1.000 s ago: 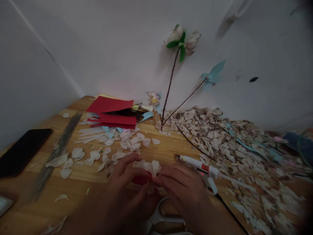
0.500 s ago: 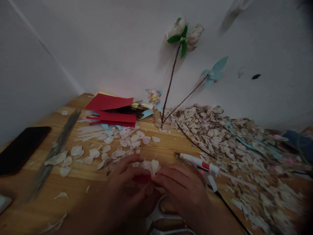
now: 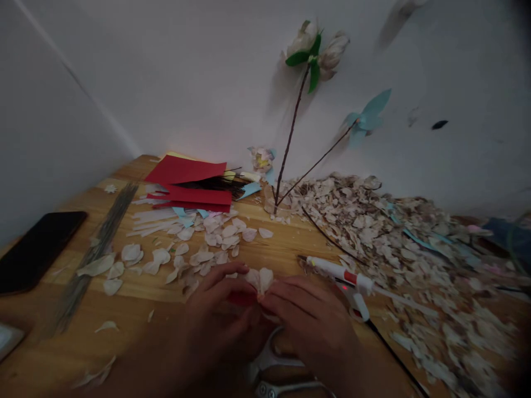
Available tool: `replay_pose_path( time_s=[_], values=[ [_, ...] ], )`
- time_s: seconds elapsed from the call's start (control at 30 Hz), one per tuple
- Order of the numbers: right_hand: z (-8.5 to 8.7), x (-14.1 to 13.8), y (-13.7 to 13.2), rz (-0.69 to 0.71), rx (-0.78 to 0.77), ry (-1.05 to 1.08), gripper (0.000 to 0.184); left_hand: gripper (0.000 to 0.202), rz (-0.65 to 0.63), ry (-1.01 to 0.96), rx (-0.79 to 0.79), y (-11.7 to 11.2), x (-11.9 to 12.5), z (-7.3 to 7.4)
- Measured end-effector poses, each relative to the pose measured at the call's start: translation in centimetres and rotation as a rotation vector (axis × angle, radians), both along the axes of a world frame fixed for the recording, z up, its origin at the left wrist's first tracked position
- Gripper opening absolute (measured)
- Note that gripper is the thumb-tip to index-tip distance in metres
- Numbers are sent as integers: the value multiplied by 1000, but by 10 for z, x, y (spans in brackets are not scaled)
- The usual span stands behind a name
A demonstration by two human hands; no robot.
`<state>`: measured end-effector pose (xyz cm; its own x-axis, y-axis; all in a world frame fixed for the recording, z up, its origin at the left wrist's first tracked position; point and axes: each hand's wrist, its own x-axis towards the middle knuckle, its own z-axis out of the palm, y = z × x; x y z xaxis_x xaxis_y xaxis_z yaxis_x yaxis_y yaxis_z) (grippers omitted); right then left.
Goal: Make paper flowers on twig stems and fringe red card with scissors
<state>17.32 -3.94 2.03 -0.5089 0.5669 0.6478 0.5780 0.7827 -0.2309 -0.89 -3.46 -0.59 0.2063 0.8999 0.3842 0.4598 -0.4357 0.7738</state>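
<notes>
My left hand [image 3: 219,309] and my right hand [image 3: 309,315] meet low in the middle of the view, their fingertips pinching a small bundle of cream paper petals [image 3: 260,279]. A piece of red paper [image 3: 243,298] shows under the petals, partly hidden by my left fingers. Loose cream petals [image 3: 207,243] lie on the wooden table [image 3: 282,249] just beyond my left hand. Nearest my right hand are a white and red hot glue gun [image 3: 344,276] and a glue stick. Below my hands, partly hidden, lie white-handled scissors [image 3: 269,365].
A large heap of petal scraps [image 3: 365,221] covers the table's right side. Red card sheets [image 3: 185,170] and paper strips lie at the back. A black phone [image 3: 37,251] and a bundle of thin stems [image 3: 97,254] lie left. Flowers on twigs [image 3: 315,50] lean against the white wall [image 3: 166,83].
The whole scene has drifted slightly as my head moved. My hands stay together on the bundle, and less of the red paper shows now.
</notes>
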Motion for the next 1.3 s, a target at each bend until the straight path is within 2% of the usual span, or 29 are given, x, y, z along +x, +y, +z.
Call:
replay_pose_path(
  time_s=[0.23, 0.43, 0.6, 0.93, 1.13, 1.3],
  values=[
    [0, -2, 0, -4, -1, 20, 31, 22, -3, 33, 22, -1, 0, 1],
    [-2, 0, 3, -39, 7, -14, 32, 11, 6, 84, 20, -1, 0, 10],
    [-3, -2, 4, -17, -2, -17, 33, 14, 10, 93, 69, 3, 0, 3],
    [-4, -1, 3, -9, 6, 21, 34, 18, -1, 81, -8, 1, 0, 2],
    [-6, -1, 3, 0, 18, 24, 32, 17, 35, 91, 84, 2, 3, -4],
    [-9, -1, 2, 11, 53, 22, 30, 14, 66, 71, 170, 2, 5, -2]
  ],
)
